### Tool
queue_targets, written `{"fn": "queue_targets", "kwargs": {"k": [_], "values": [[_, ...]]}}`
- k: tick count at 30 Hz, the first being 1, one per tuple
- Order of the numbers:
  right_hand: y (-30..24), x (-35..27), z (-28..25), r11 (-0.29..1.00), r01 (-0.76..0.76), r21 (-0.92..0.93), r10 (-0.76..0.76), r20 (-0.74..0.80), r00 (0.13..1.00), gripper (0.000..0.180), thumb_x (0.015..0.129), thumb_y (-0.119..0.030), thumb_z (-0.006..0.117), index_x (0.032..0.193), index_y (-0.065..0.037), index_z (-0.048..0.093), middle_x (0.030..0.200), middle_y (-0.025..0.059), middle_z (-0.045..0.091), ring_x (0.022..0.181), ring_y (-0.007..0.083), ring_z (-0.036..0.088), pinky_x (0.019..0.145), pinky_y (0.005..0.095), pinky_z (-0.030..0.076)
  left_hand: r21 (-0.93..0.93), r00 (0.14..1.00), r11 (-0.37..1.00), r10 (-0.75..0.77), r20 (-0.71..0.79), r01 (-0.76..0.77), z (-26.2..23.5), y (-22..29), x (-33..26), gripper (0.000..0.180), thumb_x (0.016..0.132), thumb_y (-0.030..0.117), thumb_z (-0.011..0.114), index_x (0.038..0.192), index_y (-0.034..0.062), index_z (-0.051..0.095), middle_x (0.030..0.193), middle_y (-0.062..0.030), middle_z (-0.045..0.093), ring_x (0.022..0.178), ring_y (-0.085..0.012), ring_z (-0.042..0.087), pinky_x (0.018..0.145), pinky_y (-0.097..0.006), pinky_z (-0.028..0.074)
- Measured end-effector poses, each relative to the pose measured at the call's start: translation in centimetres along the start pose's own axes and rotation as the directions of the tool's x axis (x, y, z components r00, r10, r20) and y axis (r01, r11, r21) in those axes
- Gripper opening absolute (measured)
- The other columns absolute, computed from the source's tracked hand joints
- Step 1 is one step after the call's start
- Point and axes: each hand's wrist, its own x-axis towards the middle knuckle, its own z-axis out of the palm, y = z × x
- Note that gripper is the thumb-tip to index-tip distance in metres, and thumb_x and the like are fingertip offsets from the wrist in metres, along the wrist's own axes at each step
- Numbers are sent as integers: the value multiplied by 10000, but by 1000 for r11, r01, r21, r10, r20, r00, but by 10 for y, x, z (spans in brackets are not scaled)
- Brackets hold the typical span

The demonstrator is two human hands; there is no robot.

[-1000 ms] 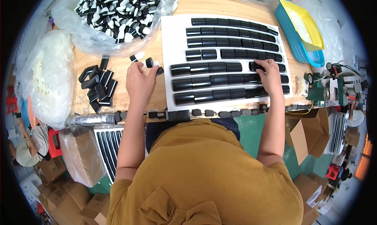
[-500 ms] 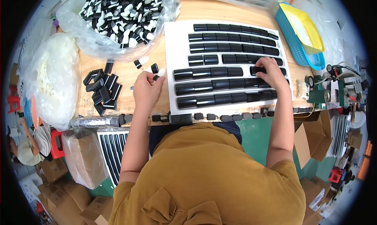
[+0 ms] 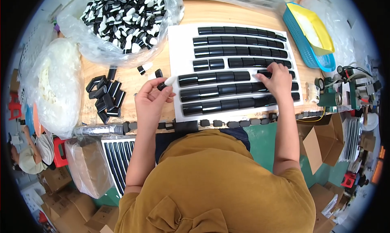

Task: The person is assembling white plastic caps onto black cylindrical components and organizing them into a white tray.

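Note:
My left hand (image 3: 149, 101) pinches a small black piece with a white rounded tip (image 3: 170, 81) between thumb and fingers, at the left edge of a white board (image 3: 178, 42). The white tip points up and right, toward the board. Rows of glossy black tube-like pieces (image 3: 219, 89) lie across the board. Over the fifth row from the top, my right hand (image 3: 279, 81) has thumb and fingertips closed around a black tube-like piece (image 3: 265, 73), which it partly hides. A narrow gap separates that piece from those on its left.
Loose black tubes (image 3: 107, 101) lie piled on the left. Behind them is a clear plastic bag (image 3: 69, 19) full of black-and-white pieces. Two more such pieces (image 3: 141, 70) lie near my left hand. A blue basket (image 3: 298, 38) with a yellow tray stands right, above a green device (image 3: 331, 99).
My left hand has turned and drawn slightly nearer, its fingers less curled, and the white-tipped piece shows more plainly. My right fingertips have shifted slightly left along the row.

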Motion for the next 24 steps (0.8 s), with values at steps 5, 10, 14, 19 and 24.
{"fn": "queue_targets", "kwargs": {"k": [5, 10, 14, 19, 24], "values": [[-7, -14, 13, 975, -188, 118, 197, -73, 978, 286, 765, -297, 764, 900, -51, 708, 921, 127, 671, 928, 326, 654, 765, 456, 523, -67, 990, 997, -33, 136, 42, 12, -1, -2, 305, 907, -7, 663, 1207, -37, 616, 866, -80, 698, 810, -132, 693, 721, -236, 555], [-4, -9, 10, 954, -215, 208, 273, -313, 909, 179, 856, -242, 629, 852, -84, 713, 809, 122, 694, 755, 330, 671, 690, 425, 534, -132, 955, 978, -121, 272, 162, 21, 5, -4, 327, 926, 7, 644, 1247, -31, 602, 923, -96, 704, 832, -146, 699, 741, -249, 561], [-43, -19, -8, 808, -33, 589, 248, -288, 925, 130, 963, -124, 602, 923, -7, 642, 700, 81, 693, 662, 137, 707, 549, 271, 508, -157, 919, 957, -175, 352, 243, 37, 11, -12, 324, 934, 47, 645, 1243, -39, 601, 1054, -123, 700, 924, -207, 712, 835, -318, 579], [-140, -46, -20, 469, 248, 848, -105, -226, 969, 77, 960, -30, 575, 1002, 23, 612, 1011, 131, 724, 631, 101, 643, 597, 251, 550, -435, 871, 814, -166, 463, 386, 55, 20, -19, 293, 948, 51, 636, 1230, -21, 598, 1133, -110, 674, 1068, -226, 674, 955, -368, 563], [-147, -40, -23, -62, -146, 987, -272, 125, 954, 84, 970, -1, 565, 1049, 22, 581, 1225, 155, 629, 852, 138, 673, 762, 270, 565, -500, 898, 781, -168, 407, 373, 45, 12, -21, 284, 958, 71, 630, 1230, -7, 604, 1149, -107, 672, 1069, -230, 671, 961, -371, 563]]}}
